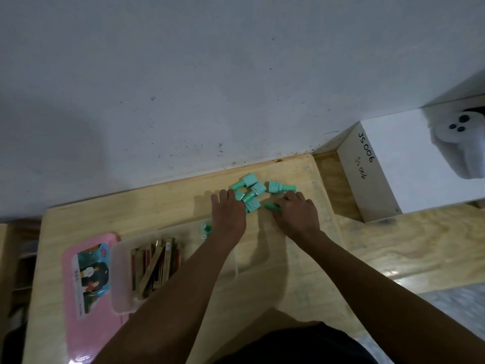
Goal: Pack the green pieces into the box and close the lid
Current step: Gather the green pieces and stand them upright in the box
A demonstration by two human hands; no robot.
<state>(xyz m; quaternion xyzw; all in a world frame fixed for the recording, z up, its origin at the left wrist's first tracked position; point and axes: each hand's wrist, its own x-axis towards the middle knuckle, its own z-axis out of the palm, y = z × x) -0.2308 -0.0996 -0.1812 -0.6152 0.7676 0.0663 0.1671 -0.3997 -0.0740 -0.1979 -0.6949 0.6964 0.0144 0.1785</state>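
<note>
1. Head view: both hands reach to a cluster of green bottle-shaped pieces [251,191] near the far edge of the wooden table [162,206].
2. Left hand [228,212] lies palm down, fingers spread, touching the cluster's left side; it holds nothing visible.
3. Right hand [296,212] curls over one green piece [271,206]; the grip itself is hidden.
4. Clear plastic box [122,271], open, sits near the left forearm, holding brown sticks [154,264] and two green pieces [205,230].
5. Pink lid [86,282] lies just left of the box.
</note>
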